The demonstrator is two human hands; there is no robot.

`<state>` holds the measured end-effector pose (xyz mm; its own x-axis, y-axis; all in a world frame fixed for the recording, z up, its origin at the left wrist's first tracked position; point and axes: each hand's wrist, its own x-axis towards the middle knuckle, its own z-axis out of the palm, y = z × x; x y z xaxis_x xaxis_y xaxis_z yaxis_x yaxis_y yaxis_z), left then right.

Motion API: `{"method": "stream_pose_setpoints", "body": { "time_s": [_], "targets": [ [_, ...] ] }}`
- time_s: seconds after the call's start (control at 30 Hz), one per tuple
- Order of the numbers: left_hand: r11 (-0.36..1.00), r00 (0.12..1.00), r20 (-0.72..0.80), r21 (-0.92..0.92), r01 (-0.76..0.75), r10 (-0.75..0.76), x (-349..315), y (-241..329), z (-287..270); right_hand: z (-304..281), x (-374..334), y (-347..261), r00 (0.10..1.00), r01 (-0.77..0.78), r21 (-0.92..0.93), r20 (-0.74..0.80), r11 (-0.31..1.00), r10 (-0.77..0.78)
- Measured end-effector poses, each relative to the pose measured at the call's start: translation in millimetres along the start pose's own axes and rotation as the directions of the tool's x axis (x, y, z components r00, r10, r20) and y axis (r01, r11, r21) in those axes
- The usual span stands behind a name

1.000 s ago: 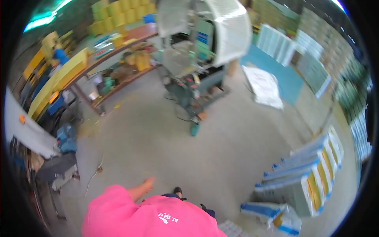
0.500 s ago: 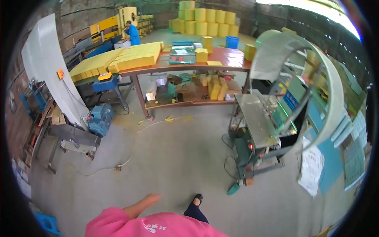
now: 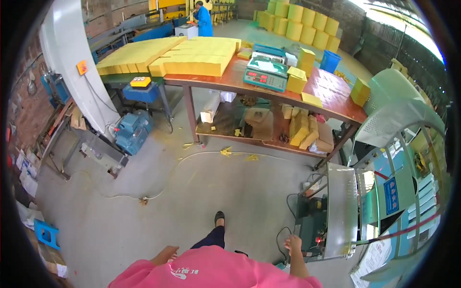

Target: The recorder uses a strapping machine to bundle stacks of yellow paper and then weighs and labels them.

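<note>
My left hand (image 3: 166,255) hangs at my side over the floor, partly hidden by my pink shirt (image 3: 216,269). Its visible fingers are loosely apart and hold nothing. Out to the other side, my right hand (image 3: 292,244) swings low with its fingers loosely bent, empty. It is nearest the small metal-topped machine (image 3: 341,211), apart from it. Ahead stands a brown-topped table (image 3: 230,74) bearing yellow stacks (image 3: 197,65) and a green digital scale (image 3: 266,74). One black-shoed foot (image 3: 219,218) is stepping forward.
A cable (image 3: 192,154) crosses the floor with yellow scraps. At left are a blue motor (image 3: 134,132) and a blue stool (image 3: 46,234). A black cord (image 3: 283,237) loops beside the machine. Far back, a person in blue (image 3: 204,21) stands near yellow rolls (image 3: 307,33).
The view has turned left and moved closer to the table. My right hand has come into sight; my left has drawn back toward my body. The other foot is now forward.
</note>
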<state>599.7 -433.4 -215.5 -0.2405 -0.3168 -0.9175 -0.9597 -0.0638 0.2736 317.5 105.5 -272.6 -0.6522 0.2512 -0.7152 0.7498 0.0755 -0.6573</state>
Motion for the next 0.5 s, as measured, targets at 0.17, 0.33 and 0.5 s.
{"method": "stream_pose_setpoints", "body": {
  "time_s": [0.17,0.33,0.5],
  "targets": [
    [0.82,0.912,0.17,0.4,-0.409,0.372,140.9,174.6,-33.3,83.1,36.9,-60.4,0.862,-0.149,0.152,0.504,0.977,0.054],
    [0.785,0.785,-0.013,-0.001,-0.619,0.619,112.9,453.8,-38.3,161.5,58.3,-63.9,0.698,0.71,-0.704,0.701,0.019,-0.147],
    [0.344,0.365,0.063,0.22,-0.913,0.929,28.2,716.4,-19.0,180.1,134.9,-45.1,0.798,0.602,-0.688,0.493,0.406,-0.348]
  ]
}}
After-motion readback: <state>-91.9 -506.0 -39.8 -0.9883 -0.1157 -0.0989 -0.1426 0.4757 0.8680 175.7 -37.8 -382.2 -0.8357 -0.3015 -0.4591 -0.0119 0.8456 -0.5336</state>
